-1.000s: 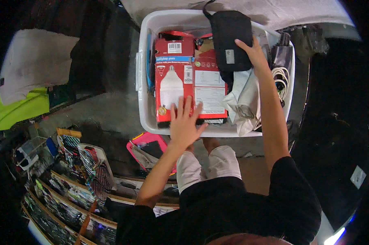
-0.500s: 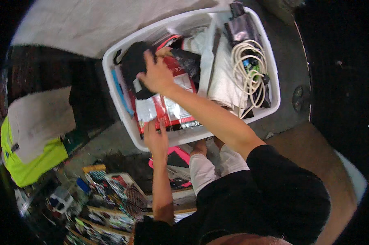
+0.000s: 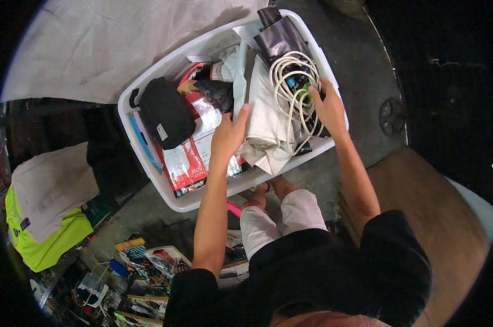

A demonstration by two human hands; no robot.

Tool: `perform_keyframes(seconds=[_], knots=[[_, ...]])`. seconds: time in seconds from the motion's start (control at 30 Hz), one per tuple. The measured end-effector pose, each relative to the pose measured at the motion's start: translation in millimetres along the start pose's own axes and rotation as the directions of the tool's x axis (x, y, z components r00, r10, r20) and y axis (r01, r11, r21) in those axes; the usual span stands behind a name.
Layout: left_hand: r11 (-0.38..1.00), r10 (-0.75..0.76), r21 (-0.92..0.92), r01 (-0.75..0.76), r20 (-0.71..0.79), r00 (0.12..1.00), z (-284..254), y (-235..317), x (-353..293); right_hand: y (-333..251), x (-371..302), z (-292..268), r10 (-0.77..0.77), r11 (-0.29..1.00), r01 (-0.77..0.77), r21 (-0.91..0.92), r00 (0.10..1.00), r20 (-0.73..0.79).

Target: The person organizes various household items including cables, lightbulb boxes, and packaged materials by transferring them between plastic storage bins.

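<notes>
A white plastic tub full of mixed goods stands before me. At its right side my right hand has thumb and fingers closed on the edge of a coiled cream cable. My left hand is at the left edge of a folded white cloth, thumb spread from the fingers and nothing seen in it; its fingertips are partly hidden. Left of that hand lies a red and white printed box, with a black fabric pouch partly over it.
A black glossy sheet sticks up at the tub's far right corner. Pale fabric hangs behind the tub. At left are a beige cloth and a neon yellow garment. Brown cardboard lies at right.
My right hand has gone from the black pouch to the cable at right. My left hand has left the red box's near edge for the white cloth. The tub appears further left in view.
</notes>
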State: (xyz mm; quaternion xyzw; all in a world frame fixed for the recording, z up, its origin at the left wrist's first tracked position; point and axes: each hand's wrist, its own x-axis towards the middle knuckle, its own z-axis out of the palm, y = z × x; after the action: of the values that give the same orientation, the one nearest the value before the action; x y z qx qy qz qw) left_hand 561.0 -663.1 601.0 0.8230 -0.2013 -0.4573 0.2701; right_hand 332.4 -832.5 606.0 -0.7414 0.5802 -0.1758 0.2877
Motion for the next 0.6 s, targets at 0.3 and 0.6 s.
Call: perform_keyframes(seconds=[0.3, 0.6], knots=[[0.969, 0.158, -0.228, -0.099, 0.258, 0.953, 28, 19, 22, 24, 27, 20, -0.25, 0.946, 0.244, -0.215, 0.968, -0.001], [0.72, 0.395, -0.66, -0.217, 0.132, 0.909, 13, 64, -53, -14, 30, -17, -0.105, 0.973, 0.04, 0.228, 0.954, 0.281]])
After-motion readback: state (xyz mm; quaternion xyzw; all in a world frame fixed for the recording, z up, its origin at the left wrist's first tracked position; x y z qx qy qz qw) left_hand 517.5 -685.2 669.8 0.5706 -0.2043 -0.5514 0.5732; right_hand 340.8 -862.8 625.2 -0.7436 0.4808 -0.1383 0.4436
